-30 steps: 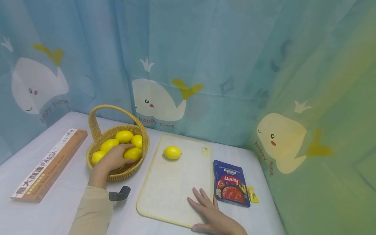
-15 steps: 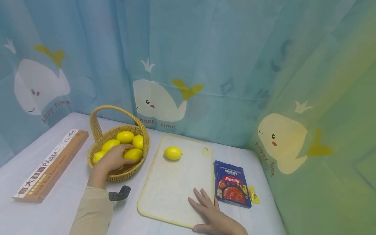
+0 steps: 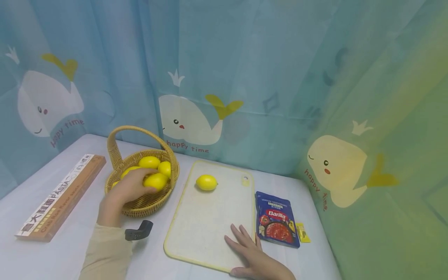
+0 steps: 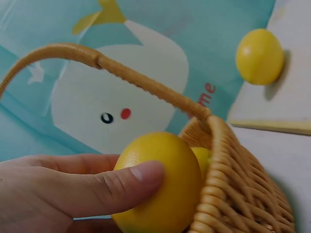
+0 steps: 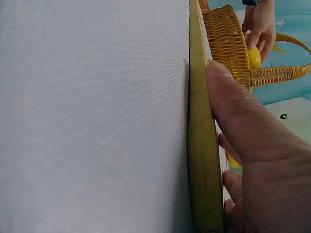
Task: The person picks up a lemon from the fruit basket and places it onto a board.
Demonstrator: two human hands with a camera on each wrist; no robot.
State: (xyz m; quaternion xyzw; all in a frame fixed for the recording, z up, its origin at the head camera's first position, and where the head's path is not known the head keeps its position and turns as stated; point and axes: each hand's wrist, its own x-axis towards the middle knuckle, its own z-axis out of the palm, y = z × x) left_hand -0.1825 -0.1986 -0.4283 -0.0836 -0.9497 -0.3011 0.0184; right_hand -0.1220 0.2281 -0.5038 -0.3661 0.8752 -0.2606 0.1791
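Observation:
My left hand [image 3: 131,187] reaches into the wicker basket [image 3: 148,209] and grips a lemon [image 3: 156,181] between thumb and fingers. In the left wrist view this lemon [image 4: 181,191] is up by the basket's rim, the thumb lying across its side. Several other lemons [image 3: 149,161] lie in the basket, some partly hidden by the hand. On the white cutting board [image 3: 206,221] with a yellow edge sits a single lemon [image 3: 207,182]. My right hand [image 3: 255,254] rests with fingers spread on the board's near right corner; the right wrist view has its thumb [image 5: 243,111] along the yellow edge.
A long pasta box [image 3: 63,196] lies left of the basket. Right of the board are a blue Barilla sauce pouch [image 3: 276,219] and a small yellow packet [image 3: 302,232]. The basket's tall handle [image 3: 140,129] arches over the lemons. A curtain [image 3: 224,77] hangs behind the table.
My left hand has closed in on the lemon and raised it slightly, up and to the left in the basket. The right hand stays put on the board.

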